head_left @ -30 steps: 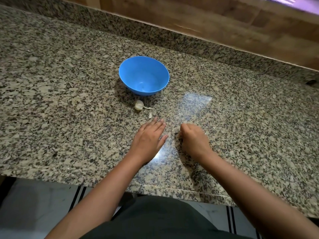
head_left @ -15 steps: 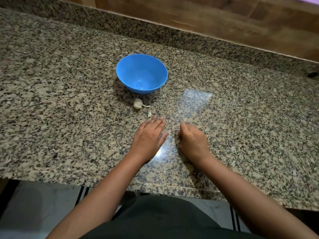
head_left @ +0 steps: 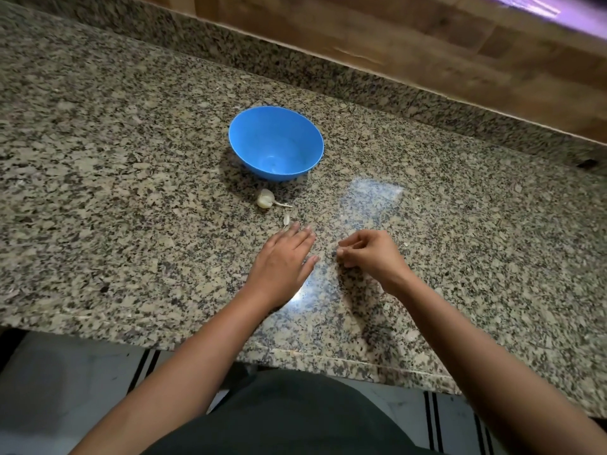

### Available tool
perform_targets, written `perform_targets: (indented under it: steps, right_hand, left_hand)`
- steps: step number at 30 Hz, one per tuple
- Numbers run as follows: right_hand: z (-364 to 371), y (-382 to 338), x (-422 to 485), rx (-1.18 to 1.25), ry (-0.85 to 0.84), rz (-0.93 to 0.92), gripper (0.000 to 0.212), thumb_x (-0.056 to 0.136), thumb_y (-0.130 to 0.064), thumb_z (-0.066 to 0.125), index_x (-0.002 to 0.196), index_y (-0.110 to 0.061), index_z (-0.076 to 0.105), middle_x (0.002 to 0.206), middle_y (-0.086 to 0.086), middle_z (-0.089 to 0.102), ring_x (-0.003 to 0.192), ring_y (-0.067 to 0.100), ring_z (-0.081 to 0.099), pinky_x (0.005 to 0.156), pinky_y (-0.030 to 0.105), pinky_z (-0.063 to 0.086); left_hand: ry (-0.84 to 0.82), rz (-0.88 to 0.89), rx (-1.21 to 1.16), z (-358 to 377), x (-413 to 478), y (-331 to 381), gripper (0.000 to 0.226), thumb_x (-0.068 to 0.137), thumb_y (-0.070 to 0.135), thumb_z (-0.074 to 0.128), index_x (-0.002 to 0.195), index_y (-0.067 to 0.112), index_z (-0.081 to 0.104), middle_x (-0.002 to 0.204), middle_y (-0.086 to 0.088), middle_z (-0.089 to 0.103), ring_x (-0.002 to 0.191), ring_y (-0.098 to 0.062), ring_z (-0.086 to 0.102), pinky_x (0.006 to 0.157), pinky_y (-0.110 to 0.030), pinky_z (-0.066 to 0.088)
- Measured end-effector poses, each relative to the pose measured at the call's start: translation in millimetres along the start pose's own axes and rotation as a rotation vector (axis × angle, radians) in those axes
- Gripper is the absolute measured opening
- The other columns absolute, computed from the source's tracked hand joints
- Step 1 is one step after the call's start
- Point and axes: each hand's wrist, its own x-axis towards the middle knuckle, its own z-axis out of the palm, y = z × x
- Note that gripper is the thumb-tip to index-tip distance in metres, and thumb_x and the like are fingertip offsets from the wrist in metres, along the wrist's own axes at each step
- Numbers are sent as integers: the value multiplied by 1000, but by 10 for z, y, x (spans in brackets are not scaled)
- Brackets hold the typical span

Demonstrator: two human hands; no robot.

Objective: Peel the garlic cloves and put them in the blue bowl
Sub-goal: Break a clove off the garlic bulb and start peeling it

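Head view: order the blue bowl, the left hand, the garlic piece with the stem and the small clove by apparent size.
1. blue bowl
2. left hand, not far behind and nearer the camera, so real order unsure
3. garlic piece with the stem
4. small clove

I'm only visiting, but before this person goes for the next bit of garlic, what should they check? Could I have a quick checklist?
1. Blue bowl upright, open side up: ok.
2. Peeled cloves in the bowl: not ok, none visible inside.
3. Garlic piece with its stem lies free on the countertop, on the near side of the bowl: ok.
4. Small clove lies close to the left hand's fingertips, easy to reach: ok.
5. Left hand free: ok, it lies flat on the countertop and holds nothing.
6. Right hand free: cannot tell; its fingers are curled, and whether they pinch something is hidden.
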Motion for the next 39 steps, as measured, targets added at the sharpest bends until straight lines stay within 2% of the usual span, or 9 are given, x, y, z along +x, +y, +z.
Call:
perform_targets:
  steps: [5, 9, 15, 20, 24, 28, 31, 35, 39]
  right_hand:
    - [-25, 15, 1, -103, -8, 2, 6, 79, -7, 69, 83, -4, 64, 82, 7, 67, 73, 14, 63, 59, 18, 48]
    - [8, 15, -82, -115, 7, -35, 4, 83, -12, 67, 87, -11, 65, 88, 6, 68, 85, 19, 66, 77, 30, 55]
    - [-7, 8, -225, -277, -111, 13, 31, 72, -20, 76, 94, -14, 55, 96, 3, 63, 89, 17, 62, 80, 31, 54]
    - [99, -22, -231, -478, -75, -76, 23, 82, -15, 68, 102, -14, 58, 103, 2, 60, 97, 18, 58, 76, 23, 51]
    - [21, -28, -212, -277, -147, -5, 25, 88, -5, 58, 113, -6, 59, 108, 10, 63, 94, 20, 62, 75, 25, 53]
    - [-61, -41, -200, -143, -162, 51, 7, 84, -2, 62, 90, -5, 63, 82, 4, 64, 71, 10, 59, 61, 17, 48]
    - [-89, -86, -116, -107, -129, 67, 21, 77, -3, 69, 96, 4, 63, 85, 10, 67, 75, 15, 64, 65, 20, 52]
    - [-112, -188, -27, 80, -187, 155, 12, 76, 8, 66, 83, 3, 58, 78, 12, 65, 70, 17, 66, 64, 20, 56]
    - [-96, -187, 23, 58, -173, 117, 11, 77, 6, 65, 81, -2, 59, 77, 8, 65, 70, 15, 66, 66, 21, 56]
  left_hand:
    - [7, 5, -4, -9, 5, 2, 52, 101, 41, 25, 148, 20, 21, 156, 5, 16, 145, -11, 7, 113, -24, -4]
    - [10, 9, 5, -8, 8, -6, 52, 101, 41, 25, 148, 21, 20, 156, 5, 15, 145, -11, 7, 111, -23, -6]
    - [10, 0, 3, -3, 4, 1, 51, 101, 41, 26, 148, 20, 21, 156, 5, 17, 145, -11, 8, 112, -24, -4]
    - [1, 0, 8, -17, -3, 11, 51, 101, 40, 25, 148, 20, 21, 156, 5, 16, 145, -11, 7, 113, -24, -4]
    - [-5, 1, 11, 5, -5, 4, 51, 101, 41, 25, 147, 21, 22, 156, 5, 18, 145, -11, 8, 113, -24, -4]
    - [6, 5, 6, 8, -11, 0, 50, 101, 40, 25, 147, 21, 23, 155, 5, 19, 145, -11, 9, 113, -24, -4]
    - [19, 4, -2, 8, -20, 7, 50, 101, 40, 26, 147, 21, 23, 155, 4, 20, 145, -12, 10, 113, -25, -3]
    - [23, 9, -2, 10, -14, 1, 50, 101, 40, 25, 147, 21, 22, 155, 4, 19, 145, -12, 9, 114, -25, -3]
    - [23, 12, -12, 14, -12, 2, 50, 101, 40, 25, 147, 21, 22, 156, 5, 18, 145, -11, 8, 114, -25, -3]
